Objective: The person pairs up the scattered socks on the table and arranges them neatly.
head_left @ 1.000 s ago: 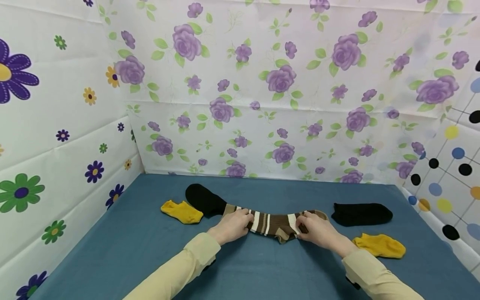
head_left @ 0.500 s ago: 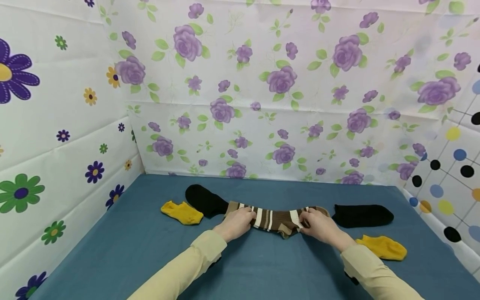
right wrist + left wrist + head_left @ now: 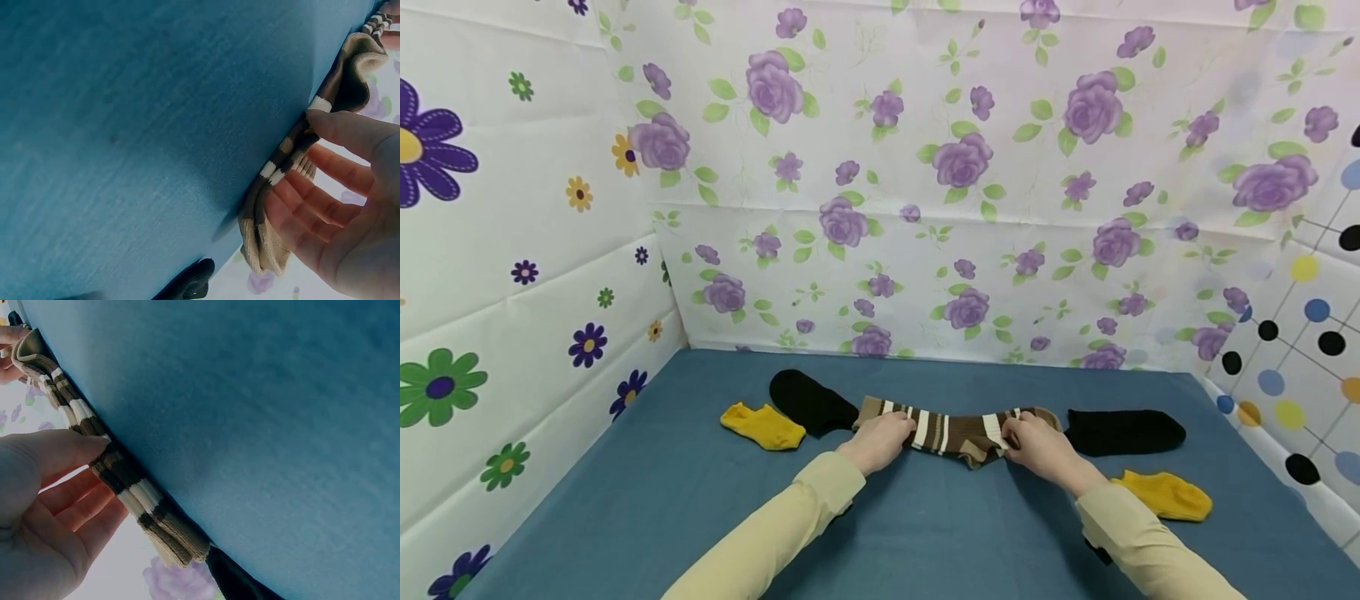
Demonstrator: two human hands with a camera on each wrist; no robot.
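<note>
Across the blue cloth (image 3: 925, 542), the left hand (image 3: 877, 442) and right hand (image 3: 1042, 447) are pinching the striped sock fabric (image 3: 957, 430) between two black socks (image 3: 812, 403); even, gentle tension should probably limit twisting.

The brown striped knitwear (image 3: 951, 432) was ribbed cloth, matt and slightly rough. The black socks (image 3: 1123, 432) looked like denser, smoother knit, equally dull; the yellow socks (image 3: 1168, 497) were matt knit too. Matt blue cloth covered the bench (image 3: 940, 542). The floral sheet (image 3: 880, 167) appeared thin, smooth and creased, the sleeves (image 3: 775, 533) plain matt cloth.
</note>
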